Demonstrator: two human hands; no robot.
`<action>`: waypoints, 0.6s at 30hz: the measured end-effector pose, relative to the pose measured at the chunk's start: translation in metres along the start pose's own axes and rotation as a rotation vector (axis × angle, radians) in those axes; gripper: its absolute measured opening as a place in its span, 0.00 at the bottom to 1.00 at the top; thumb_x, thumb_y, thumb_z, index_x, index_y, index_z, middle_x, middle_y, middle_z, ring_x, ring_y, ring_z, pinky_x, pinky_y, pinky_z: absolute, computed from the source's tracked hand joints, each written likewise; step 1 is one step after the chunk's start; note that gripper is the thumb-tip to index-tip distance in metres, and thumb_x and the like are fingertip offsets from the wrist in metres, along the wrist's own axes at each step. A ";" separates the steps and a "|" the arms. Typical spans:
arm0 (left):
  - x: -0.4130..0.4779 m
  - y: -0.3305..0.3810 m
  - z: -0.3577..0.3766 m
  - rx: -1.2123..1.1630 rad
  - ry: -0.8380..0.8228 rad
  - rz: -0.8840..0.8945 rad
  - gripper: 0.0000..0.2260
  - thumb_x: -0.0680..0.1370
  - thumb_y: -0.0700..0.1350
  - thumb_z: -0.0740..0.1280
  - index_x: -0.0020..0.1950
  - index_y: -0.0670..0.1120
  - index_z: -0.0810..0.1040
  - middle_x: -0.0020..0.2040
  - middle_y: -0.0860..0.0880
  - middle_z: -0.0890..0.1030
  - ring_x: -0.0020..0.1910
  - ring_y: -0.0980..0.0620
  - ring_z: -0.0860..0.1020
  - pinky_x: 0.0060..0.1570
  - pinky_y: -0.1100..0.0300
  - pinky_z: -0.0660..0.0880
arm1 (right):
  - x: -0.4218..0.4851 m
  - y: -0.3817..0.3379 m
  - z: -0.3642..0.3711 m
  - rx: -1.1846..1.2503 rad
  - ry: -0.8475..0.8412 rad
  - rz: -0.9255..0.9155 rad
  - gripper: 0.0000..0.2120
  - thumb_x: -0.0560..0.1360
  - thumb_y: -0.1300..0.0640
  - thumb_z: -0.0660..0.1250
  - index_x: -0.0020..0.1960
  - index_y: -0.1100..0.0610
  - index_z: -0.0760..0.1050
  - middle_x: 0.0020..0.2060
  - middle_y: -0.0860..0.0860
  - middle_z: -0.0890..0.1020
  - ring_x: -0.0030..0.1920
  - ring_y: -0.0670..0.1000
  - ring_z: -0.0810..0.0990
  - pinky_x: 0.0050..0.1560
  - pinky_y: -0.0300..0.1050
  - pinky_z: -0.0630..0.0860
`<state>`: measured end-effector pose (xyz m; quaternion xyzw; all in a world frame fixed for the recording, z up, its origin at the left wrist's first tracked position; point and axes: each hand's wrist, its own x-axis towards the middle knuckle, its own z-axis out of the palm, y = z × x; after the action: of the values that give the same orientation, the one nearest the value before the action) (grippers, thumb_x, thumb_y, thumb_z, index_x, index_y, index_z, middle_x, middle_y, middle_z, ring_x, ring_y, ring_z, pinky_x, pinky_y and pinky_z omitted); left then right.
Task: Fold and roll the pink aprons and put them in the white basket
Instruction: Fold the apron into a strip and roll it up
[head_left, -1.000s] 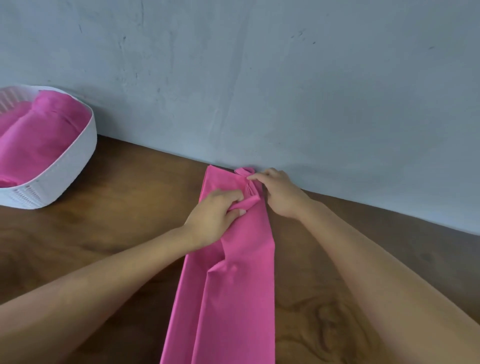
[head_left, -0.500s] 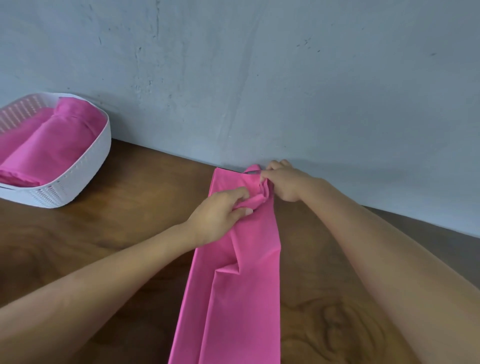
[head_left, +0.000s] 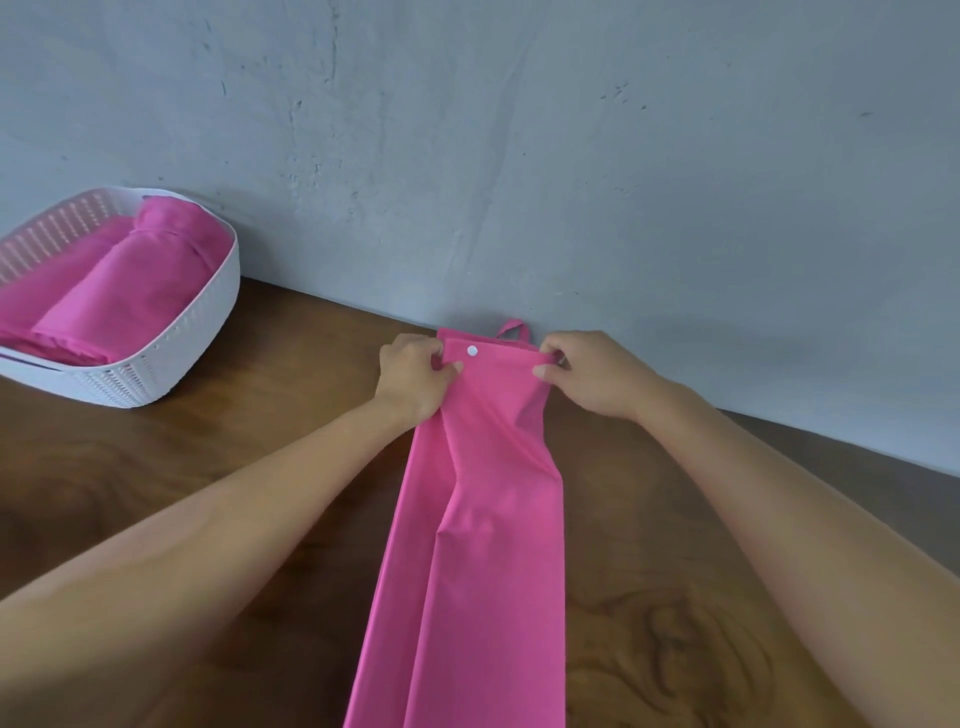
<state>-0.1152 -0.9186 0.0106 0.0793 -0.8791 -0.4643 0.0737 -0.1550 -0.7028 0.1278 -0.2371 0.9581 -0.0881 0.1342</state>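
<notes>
Well to the left of both grips, the white basket (head_left: 171, 358) sits on the counter (head_left: 260, 452) against the wall (head_left: 519, 156), with rolled pink aprons (head_left: 119, 291) inside. The left hand (head_left: 415, 376) pinches the far left corner of the pink apron (head_left: 483, 519), and the right hand (head_left: 592, 376) pinches the far right corner. Each grip is clamped on fabric, with a white snap (head_left: 472, 351) between them. From the grips the folded strip runs straight back toward the person, its long axis near-to-far, so rolling would probably travel toward the body. The left hand is nearer the basket.
</notes>
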 end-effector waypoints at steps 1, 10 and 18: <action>0.003 0.002 0.000 -0.015 -0.018 -0.015 0.17 0.77 0.46 0.72 0.32 0.46 0.70 0.33 0.52 0.72 0.39 0.48 0.71 0.47 0.52 0.68 | -0.003 -0.002 0.002 0.014 0.013 -0.015 0.06 0.81 0.51 0.67 0.50 0.54 0.78 0.44 0.49 0.80 0.44 0.50 0.78 0.47 0.48 0.74; 0.002 0.003 -0.026 -0.274 -0.076 -0.059 0.12 0.74 0.44 0.78 0.38 0.40 0.79 0.40 0.44 0.84 0.43 0.45 0.83 0.49 0.51 0.80 | -0.026 -0.007 0.022 -0.014 0.159 -0.058 0.09 0.81 0.53 0.67 0.58 0.56 0.78 0.49 0.49 0.78 0.50 0.52 0.76 0.47 0.45 0.67; -0.044 0.013 -0.067 -0.240 -0.089 0.159 0.13 0.75 0.45 0.77 0.37 0.41 0.77 0.36 0.44 0.82 0.36 0.52 0.79 0.44 0.56 0.77 | -0.075 -0.015 0.002 -0.095 0.225 -0.036 0.07 0.79 0.56 0.69 0.56 0.55 0.81 0.45 0.50 0.79 0.49 0.53 0.77 0.45 0.47 0.69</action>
<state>-0.0591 -0.9563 0.0563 -0.0206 -0.8232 -0.5617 0.0801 -0.0846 -0.6802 0.1458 -0.2492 0.9658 -0.0712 0.0126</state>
